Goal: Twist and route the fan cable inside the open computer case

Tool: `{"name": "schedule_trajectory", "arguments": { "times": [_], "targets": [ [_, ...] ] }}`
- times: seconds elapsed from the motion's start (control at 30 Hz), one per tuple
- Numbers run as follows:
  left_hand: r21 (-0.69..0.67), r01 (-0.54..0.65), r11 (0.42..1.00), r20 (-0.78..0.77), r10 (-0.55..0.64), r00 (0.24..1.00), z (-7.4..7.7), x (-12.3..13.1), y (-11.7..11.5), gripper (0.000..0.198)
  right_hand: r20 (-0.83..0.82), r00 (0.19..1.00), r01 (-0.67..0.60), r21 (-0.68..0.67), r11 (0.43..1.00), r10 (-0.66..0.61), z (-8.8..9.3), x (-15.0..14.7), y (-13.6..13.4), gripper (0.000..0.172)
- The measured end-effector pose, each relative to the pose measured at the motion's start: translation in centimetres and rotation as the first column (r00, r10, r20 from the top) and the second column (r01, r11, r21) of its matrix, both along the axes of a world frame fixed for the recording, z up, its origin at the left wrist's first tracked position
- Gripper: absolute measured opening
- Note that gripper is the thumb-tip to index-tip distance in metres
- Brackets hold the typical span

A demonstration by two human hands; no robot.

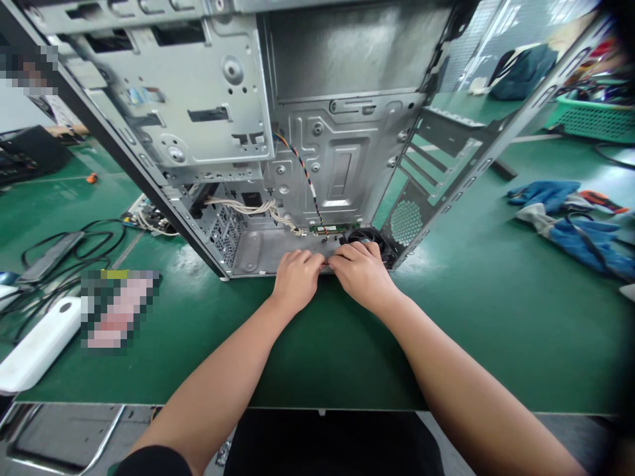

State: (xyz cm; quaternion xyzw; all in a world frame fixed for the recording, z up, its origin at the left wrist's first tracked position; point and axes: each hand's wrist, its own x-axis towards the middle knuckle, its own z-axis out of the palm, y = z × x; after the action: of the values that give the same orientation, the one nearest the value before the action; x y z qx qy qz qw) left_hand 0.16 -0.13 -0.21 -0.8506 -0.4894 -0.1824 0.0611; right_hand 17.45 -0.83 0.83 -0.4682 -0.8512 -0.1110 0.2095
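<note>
An open computer case (198, 99) stands before me, its bare metal interior facing my hands. My left hand (297, 277) and my right hand (361, 272) meet at its lower front edge, fingertips bent and nearly touching. Both sets of fingers are closed in a pinch; whatever lies between them is too small and covered to name. Just behind them, a multicoloured twisted cable (308, 175) hangs down to a green memory stick (327, 229). Beside my right fingers is a round black fan (367, 236), partly covered. Pale bundled wires (253, 207) lie inside at the left.
On the green table (342, 350), a white elongated object (42, 347), black cables and a dark adapter (53, 256) lie left, near a pixelated item (122, 311). Rightward are blue work gloves (585, 228) and a green basket (595, 119). The table's edge runs near my body.
</note>
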Motion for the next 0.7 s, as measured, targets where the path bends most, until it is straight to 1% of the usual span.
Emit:
{"name": "schedule_trajectory", "arguments": {
  "times": [0.37, 0.53, 0.7],
  "targets": [
    [0.020, 0.065, 0.998, 0.029, -0.065, 0.997, 0.08, -0.32, -0.03, 0.021, 0.035, 0.999, 0.003, 0.036, 0.999, -0.004, -0.19, 0.16, 0.15, 0.024],
    [0.003, 0.051, 0.999, 0.021, -0.051, 0.999, 0.17, -0.17, -0.01, 0.021, 0.033, 0.999, 0.001, 0.030, 1.000, -0.002, -0.24, 0.13, 0.12, 0.023],
    [-0.034, 0.043, 0.998, 0.067, -0.041, 0.997, 0.24, -0.16, 0.04, 0.019, 0.030, 0.999, 0.012, 0.062, 0.998, -0.014, -0.09, 0.16, -0.01, 0.021]
  ]
}}
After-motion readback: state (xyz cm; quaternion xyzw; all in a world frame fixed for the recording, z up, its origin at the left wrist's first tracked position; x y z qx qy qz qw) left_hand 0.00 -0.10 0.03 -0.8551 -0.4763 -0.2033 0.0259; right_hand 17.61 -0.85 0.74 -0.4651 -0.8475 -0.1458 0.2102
